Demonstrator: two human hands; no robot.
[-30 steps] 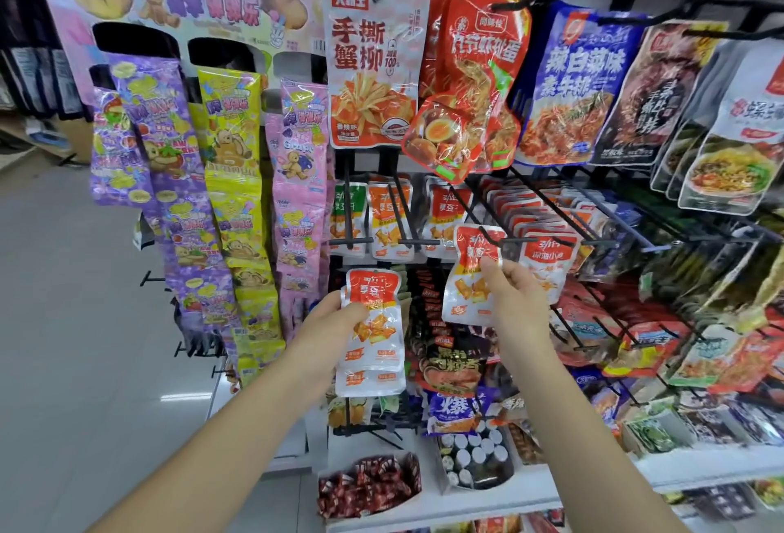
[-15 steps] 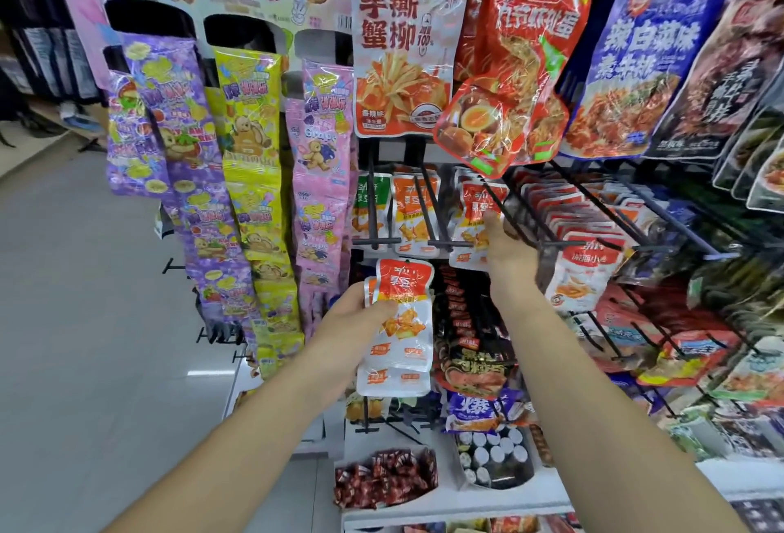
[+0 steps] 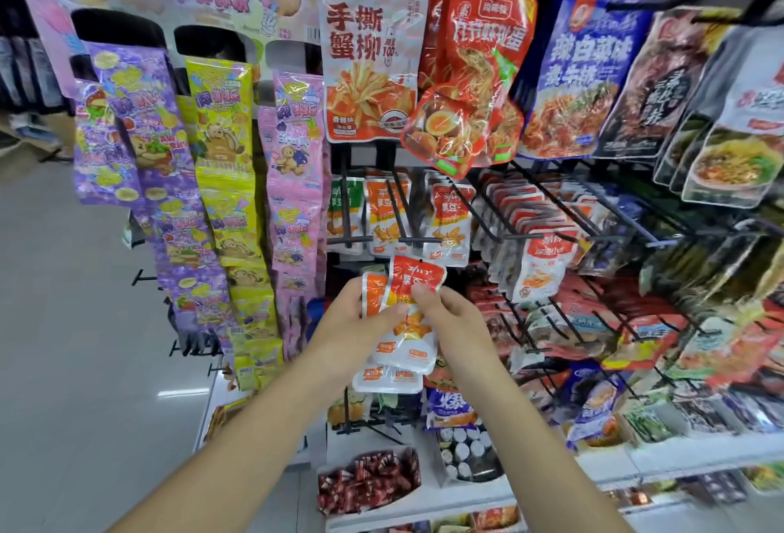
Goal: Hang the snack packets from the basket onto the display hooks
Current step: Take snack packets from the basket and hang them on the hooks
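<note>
Stands before a wide display rack (image 3: 509, 237) crammed with hanging bags. Reached up to the middle row of hooks (image 3: 396, 210) half a second ago with a packet in the right hand (image 3: 456, 320), and now has that hand back down without it, so probably one more is hung among the matching red-and-white packets (image 3: 449, 218). Grips the remaining stack of snack packets (image 3: 388, 379) in the left hand (image 3: 354, 320), fingers wrapped behind and thumb across the front, just below those hooks. Pinches the top of the front packet (image 3: 418, 278) with the right fingers, apparently peeling it off the stack. Shows no basket. Leaves several packets to hang.
</note>
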